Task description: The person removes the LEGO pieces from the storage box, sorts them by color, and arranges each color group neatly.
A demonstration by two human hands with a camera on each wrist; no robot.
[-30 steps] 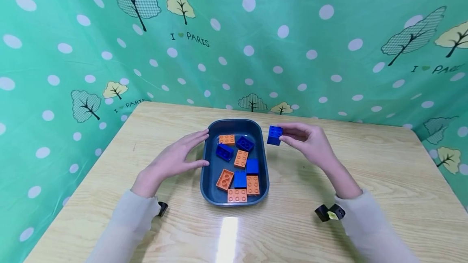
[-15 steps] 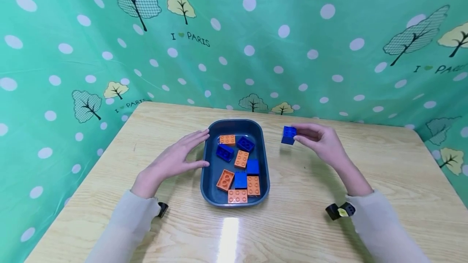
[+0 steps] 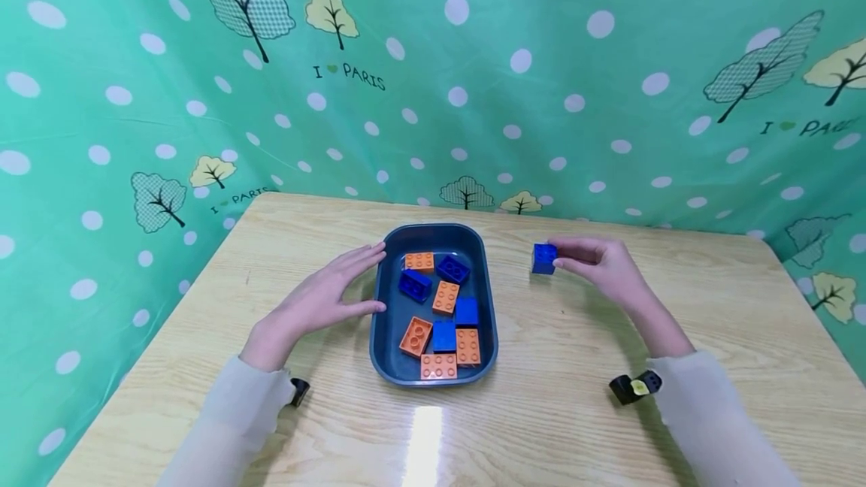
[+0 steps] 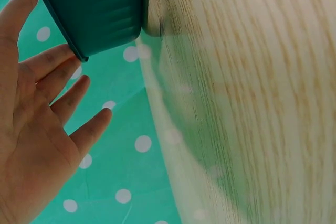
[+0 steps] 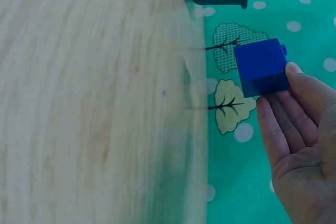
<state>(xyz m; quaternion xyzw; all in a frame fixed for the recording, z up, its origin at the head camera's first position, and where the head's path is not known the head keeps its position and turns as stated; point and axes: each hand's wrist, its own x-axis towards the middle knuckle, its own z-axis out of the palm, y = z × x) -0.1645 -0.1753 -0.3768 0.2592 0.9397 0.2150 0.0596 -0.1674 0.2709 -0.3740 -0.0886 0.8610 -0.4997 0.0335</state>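
Note:
My right hand [image 3: 602, 265] pinches a blue toy building brick [image 3: 544, 258] between thumb and fingers, to the right of a dark blue plastic tub [image 3: 492, 322]. In the right wrist view the brick [image 5: 261, 66] shows a smooth side toward the camera, a stud at its right edge. With fingers spread, my left hand [image 3: 325, 291] touches the tub's left rim with its fingertips; the left wrist view shows them at the rim of the tub [image 4: 94, 14]. Inside the tub lie several orange bricks [image 3: 446, 297] and blue bricks [image 3: 416, 285], some studs up, some turned over.
The tub stands on a light wooden table [image 3: 561, 397]. A green polka-dot cloth [image 3: 419, 96] with tree prints hangs behind the table and along its left side. Small black devices [image 3: 634, 388] sit at both wrists.
My right hand has carried the blue brick rightward, away from the tub, and slightly lower in the head view. My left hand has stayed at the tub's rim.

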